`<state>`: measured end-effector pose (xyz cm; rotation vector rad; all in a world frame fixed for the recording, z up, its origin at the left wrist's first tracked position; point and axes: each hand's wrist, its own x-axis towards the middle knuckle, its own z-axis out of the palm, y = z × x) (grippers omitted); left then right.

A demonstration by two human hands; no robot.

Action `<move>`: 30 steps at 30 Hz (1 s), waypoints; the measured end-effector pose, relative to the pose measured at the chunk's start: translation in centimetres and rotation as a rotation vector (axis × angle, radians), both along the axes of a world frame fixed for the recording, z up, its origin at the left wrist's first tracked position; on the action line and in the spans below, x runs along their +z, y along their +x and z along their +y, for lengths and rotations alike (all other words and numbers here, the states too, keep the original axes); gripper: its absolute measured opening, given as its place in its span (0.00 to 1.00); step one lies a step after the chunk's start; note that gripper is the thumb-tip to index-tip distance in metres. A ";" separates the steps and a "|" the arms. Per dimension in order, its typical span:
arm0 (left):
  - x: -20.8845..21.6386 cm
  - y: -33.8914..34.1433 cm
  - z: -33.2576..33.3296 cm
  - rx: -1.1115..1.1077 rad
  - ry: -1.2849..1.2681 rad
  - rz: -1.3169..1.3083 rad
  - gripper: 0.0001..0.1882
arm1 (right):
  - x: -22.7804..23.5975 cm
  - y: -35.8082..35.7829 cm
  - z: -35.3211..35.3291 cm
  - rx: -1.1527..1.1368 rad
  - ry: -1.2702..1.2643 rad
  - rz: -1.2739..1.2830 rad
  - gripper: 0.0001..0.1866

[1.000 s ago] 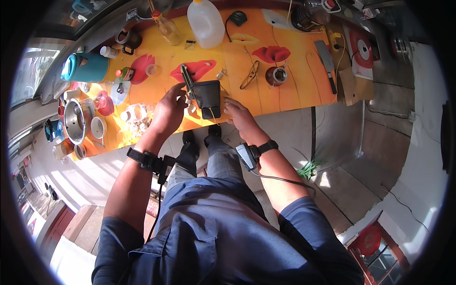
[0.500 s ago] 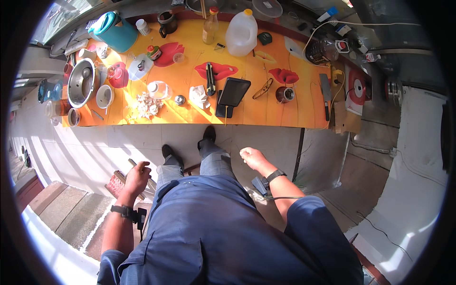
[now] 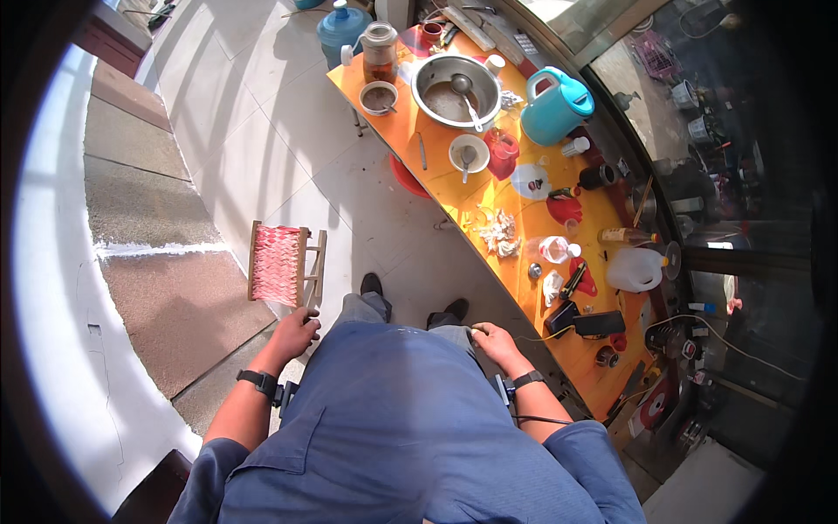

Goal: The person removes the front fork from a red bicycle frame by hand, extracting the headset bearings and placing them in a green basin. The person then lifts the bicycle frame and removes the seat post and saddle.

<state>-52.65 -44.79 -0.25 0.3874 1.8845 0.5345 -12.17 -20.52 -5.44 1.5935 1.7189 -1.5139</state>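
My left hand (image 3: 297, 333) hangs beside my left hip with nothing in it, fingers loosely bent and a little apart. Nearest to it is a low wooden stool (image 3: 278, 265) with a red and white woven seat; whether they touch is hard to tell. At my right thigh, my right hand (image 3: 497, 343) is loosely closed, and no object shows in it. The orange table (image 3: 454, 196) runs diagonally along my right. Close to its near edge lie a black phone-like device (image 3: 599, 324) and a dark case (image 3: 561, 316), with a thin yellow cable hanging over the edge.
On the table stand a steel basin (image 3: 428, 103) with a ladle, a white bowl (image 3: 461, 166), a turquoise jug (image 3: 552, 109), a plastic jug (image 3: 633, 269) and crumpled tissue (image 3: 499, 234). A blue water bottle (image 3: 343, 33) is beyond the far end. Pale floor tiles (image 3: 288, 148) lie ahead.
My body and view have turned left, so the table now slants along my right. The stool now stands ahead of my left hand. Both hands have come in closer to my hips.
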 end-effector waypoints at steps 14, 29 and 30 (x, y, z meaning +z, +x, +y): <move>-0.1 -17.7 1.2 0.550 0.131 -0.021 0.17 | 1.2 -33.5 14.6 0.519 0.066 0.291 0.23; 0.3 -42.5 8.6 0.814 0.014 -0.060 0.18 | 4.4 -76.3 26.5 0.910 0.031 0.328 0.27; -0.2 -45.4 8.7 0.749 0.011 -0.065 0.18 | 3.9 -79.3 27.3 0.911 0.016 0.331 0.28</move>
